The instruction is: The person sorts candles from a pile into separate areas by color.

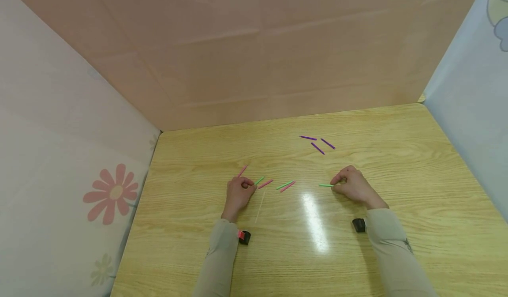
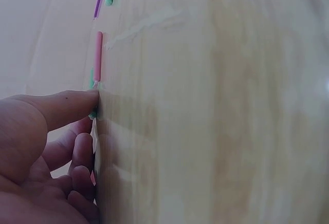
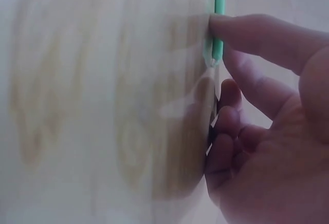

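Note:
Thin coloured sticks with small pale tips, like slim candles, lie on the wooden table. My left hand (image 1: 239, 194) pinches a green stick (image 1: 259, 180) between thumb and index finger, low at the tabletop. Beside it lies a pink stick (image 1: 265, 184), and another pink stick (image 1: 242, 171) lies just beyond the hand. My right hand (image 1: 353, 185) pinches the end of another green stick (image 1: 325, 185), which points left; the right wrist view shows its white tip below the thumb. Between the hands, a green stick (image 1: 284, 185) and a pink stick (image 1: 287, 186) lie close together.
Several purple sticks, one of them a purple stick (image 1: 327, 143), lie farther back on the table (image 1: 190, 164). A brown sheet (image 1: 254, 58) stands along the back edge, with pale walls at both sides. Light reflects off the tabletop between the arms.

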Available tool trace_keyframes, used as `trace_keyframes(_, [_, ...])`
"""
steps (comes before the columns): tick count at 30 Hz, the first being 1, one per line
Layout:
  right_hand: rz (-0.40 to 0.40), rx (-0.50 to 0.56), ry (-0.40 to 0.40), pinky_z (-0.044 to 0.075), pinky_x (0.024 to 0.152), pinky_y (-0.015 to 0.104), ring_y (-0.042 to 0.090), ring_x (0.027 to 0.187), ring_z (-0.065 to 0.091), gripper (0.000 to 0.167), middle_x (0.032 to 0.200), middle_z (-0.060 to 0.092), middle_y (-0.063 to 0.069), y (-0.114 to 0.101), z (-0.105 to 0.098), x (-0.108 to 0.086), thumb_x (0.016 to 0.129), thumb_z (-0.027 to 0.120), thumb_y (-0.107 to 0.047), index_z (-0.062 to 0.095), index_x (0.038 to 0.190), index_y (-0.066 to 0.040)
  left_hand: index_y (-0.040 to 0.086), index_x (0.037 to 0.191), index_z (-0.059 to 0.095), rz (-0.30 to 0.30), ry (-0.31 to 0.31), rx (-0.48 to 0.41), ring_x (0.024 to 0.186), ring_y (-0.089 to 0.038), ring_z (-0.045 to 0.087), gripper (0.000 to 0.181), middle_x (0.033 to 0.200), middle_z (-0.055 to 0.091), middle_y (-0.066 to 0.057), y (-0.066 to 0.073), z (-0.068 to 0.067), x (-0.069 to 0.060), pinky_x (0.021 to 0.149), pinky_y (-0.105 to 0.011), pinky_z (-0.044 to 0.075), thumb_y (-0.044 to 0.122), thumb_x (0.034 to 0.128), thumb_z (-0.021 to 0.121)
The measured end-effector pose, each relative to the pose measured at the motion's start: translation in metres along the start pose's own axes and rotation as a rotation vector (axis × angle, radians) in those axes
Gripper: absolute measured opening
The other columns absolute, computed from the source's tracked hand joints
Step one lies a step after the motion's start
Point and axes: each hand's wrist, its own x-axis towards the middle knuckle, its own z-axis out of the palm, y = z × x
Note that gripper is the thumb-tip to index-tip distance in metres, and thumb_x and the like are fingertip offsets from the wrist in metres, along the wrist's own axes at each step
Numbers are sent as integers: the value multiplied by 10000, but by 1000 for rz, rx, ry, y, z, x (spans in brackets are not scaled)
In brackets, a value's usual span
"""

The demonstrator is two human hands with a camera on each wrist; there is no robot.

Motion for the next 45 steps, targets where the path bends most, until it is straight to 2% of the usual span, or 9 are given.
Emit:
trace_keyframes(14, [-59,-90,8,341,773,373,342,955,453,60,1006,503,165,1,1,0,785,688,-108,718,819,-68,83,838,709,-4,-1,6,881,-238,461,101,839,582,-82,0,-1,1,800,-366,366,184,837,722])
trace_keyframes(21, [-54,-151,26,355,768,394,336,947,459,45,1006,514,159,1,5,0,768,691,-132,714,761,-94,80,839,709,-13,-2,6,880,-237,452,104,841,581,-86,1,-1,0,792,-356,356,182,833,728])
trace_keyframes(28, [-49,-162,31,351,762,408,325,937,461,56,1010,517,155,1,6,0,766,707,-155,705,742,-104,73,844,708,-11,-2,0,895,-243,455,108,849,582,-99,1,-1,-1,797,-359,356,179,835,724])
trace_keyframes(32, [-40,-148,28,353,775,405,328,949,459,57,1029,519,159,0,6,-1,775,705,-153,709,750,-102,71,845,707,-11,-3,-4,896,-247,454,106,851,581,-101,1,-2,-1,797,-360,354,176,836,720])
trace_keyframes(40, [-19,-53,41,366,766,333,296,943,486,61,1034,538,167,-1,4,-2,790,699,-117,715,778,-59,76,845,706,-13,-6,3,900,-250,455,109,853,579,-93,1,-1,-1,802,-366,358,184,838,718])
trace_keyframes(45, [-15,-21,66,397,784,355,297,936,524,95,1021,566,187,-2,1,-3,818,681,-111,712,825,-22,72,849,704,0,-10,1,888,-241,449,106,851,571,-79,0,0,-1,785,-359,352,176,835,719])
